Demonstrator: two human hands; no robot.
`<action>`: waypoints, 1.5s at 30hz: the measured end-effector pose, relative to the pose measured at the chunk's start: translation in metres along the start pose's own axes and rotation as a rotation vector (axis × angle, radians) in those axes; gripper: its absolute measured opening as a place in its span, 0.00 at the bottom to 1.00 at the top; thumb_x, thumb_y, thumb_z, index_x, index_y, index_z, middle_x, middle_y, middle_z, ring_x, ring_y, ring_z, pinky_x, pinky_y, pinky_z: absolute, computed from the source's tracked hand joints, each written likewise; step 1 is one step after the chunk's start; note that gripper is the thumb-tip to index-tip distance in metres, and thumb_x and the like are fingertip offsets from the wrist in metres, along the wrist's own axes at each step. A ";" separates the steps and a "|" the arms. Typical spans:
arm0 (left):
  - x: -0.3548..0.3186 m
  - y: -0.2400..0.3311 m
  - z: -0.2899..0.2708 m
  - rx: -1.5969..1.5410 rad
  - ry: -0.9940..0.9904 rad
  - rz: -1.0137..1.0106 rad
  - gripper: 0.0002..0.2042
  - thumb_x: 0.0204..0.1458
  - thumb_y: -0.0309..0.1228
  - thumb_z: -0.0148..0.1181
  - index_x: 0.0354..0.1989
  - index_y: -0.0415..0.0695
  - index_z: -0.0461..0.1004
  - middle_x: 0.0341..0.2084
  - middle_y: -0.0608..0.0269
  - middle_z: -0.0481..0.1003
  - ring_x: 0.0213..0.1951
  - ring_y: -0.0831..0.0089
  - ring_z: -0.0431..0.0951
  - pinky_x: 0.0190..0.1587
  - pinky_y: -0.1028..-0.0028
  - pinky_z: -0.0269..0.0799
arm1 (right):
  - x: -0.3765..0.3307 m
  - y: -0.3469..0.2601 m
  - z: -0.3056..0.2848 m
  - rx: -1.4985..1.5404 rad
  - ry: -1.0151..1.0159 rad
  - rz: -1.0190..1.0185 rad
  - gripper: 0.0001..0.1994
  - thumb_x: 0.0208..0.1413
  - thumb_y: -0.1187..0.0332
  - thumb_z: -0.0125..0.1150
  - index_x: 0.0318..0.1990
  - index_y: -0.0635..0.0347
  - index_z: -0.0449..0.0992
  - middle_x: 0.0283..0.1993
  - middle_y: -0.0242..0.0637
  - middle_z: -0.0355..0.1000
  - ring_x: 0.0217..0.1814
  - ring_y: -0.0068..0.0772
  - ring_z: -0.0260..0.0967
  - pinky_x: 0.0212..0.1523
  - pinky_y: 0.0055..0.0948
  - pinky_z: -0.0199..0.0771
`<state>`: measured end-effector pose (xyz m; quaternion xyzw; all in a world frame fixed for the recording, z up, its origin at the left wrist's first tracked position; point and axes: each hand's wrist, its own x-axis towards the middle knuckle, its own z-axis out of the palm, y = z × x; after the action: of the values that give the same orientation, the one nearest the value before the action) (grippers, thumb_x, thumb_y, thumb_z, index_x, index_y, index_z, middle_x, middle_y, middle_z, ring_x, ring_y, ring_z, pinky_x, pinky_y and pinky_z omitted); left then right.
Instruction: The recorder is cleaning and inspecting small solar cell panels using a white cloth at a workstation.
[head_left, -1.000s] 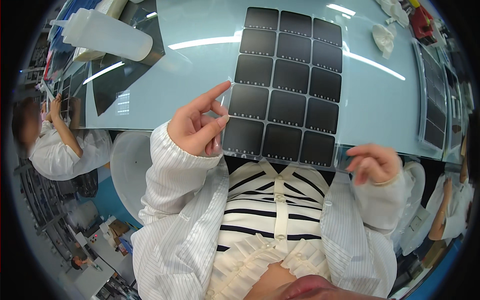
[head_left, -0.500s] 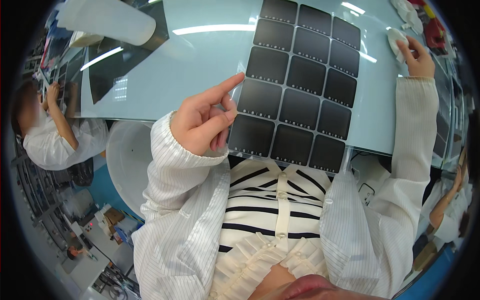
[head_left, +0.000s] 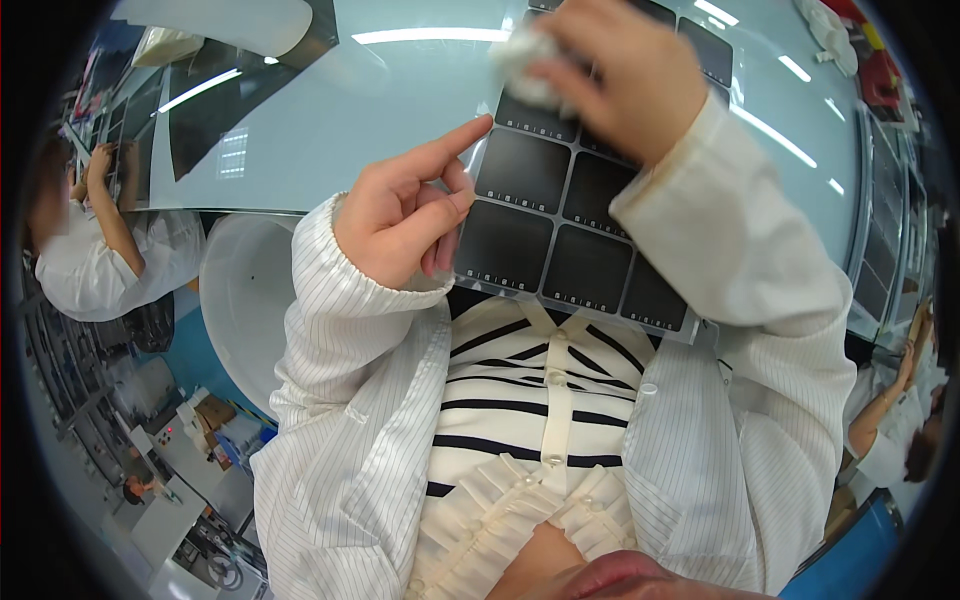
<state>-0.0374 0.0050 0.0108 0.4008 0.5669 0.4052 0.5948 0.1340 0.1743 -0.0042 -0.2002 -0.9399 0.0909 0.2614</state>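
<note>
A clear-edged sheet of black rounded-corner panels [head_left: 525, 170] lies in front of me, its near end overhanging the glass tabletop [head_left: 400, 90]. At its left edge is my left hand [head_left: 405, 205], with the index finger stretched onto the border and the thumb and other fingers curled closed at the edge. My right hand [head_left: 640, 85] reaches across the upper part of the sheet, closed on a crumpled white cloth [head_left: 530, 65]. Hand and cloth are blurred by motion. My right hand and sleeve hide several panels.
A translucent white container [head_left: 230, 20] is at the far left, near a dark sheet [head_left: 215, 110]. Below the table's left edge stands a large white bin [head_left: 245, 300]. White crumpled material [head_left: 830, 35] sits at the far right. Co-workers [head_left: 120, 235] are at both sides.
My right hand has swung left with the white cloth, from the table's far right onto the panel sheet. My left hand keeps its place at the sheet's edge. The whole view has shifted slightly.
</note>
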 end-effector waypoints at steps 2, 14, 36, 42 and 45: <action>0.002 0.000 0.002 0.025 -0.008 0.027 0.26 0.49 0.17 0.42 0.61 0.34 0.57 0.26 0.67 0.67 0.15 0.83 0.67 0.18 0.84 0.63 | 0.017 0.026 -0.014 -0.012 0.067 0.227 0.10 0.48 0.67 0.59 0.35 0.63 0.70 0.32 0.46 0.67 0.34 0.51 0.68 0.34 0.40 0.70; 0.003 -0.001 0.003 0.022 -0.028 0.056 0.25 0.51 0.16 0.42 0.61 0.34 0.58 0.26 0.66 0.67 0.17 0.84 0.67 0.20 0.84 0.63 | 0.006 -0.017 -0.024 0.002 0.028 0.112 0.11 0.45 0.67 0.62 0.33 0.61 0.71 0.33 0.42 0.67 0.30 0.46 0.70 0.29 0.35 0.71; 0.002 0.001 0.002 0.039 0.000 0.016 0.24 0.50 0.17 0.43 0.60 0.34 0.60 0.27 0.66 0.68 0.16 0.82 0.68 0.19 0.83 0.63 | -0.142 0.185 -0.118 -0.498 0.239 0.766 0.21 0.53 0.59 0.61 0.54 0.52 0.71 0.47 0.33 0.72 0.38 0.30 0.72 0.37 0.24 0.72; 0.004 0.000 -0.004 0.066 -0.006 0.003 0.25 0.49 0.17 0.45 0.60 0.35 0.60 0.28 0.66 0.69 0.16 0.83 0.67 0.19 0.83 0.62 | -0.187 0.033 -0.141 0.548 0.195 0.827 0.20 0.53 0.68 0.61 0.51 0.70 0.69 0.41 0.42 0.73 0.36 0.25 0.71 0.34 0.22 0.74; 0.004 0.000 -0.006 0.104 0.008 -0.011 0.25 0.49 0.17 0.46 0.60 0.35 0.60 0.28 0.67 0.69 0.16 0.83 0.66 0.19 0.83 0.61 | -0.200 -0.013 -0.132 1.034 -0.452 0.883 0.21 0.47 0.69 0.66 0.47 0.71 0.72 0.36 0.40 0.74 0.32 0.25 0.74 0.32 0.20 0.73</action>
<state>-0.0436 0.0091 0.0091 0.4262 0.5918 0.3736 0.5732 0.3565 0.0867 0.0202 -0.3885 -0.6389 0.6613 0.0604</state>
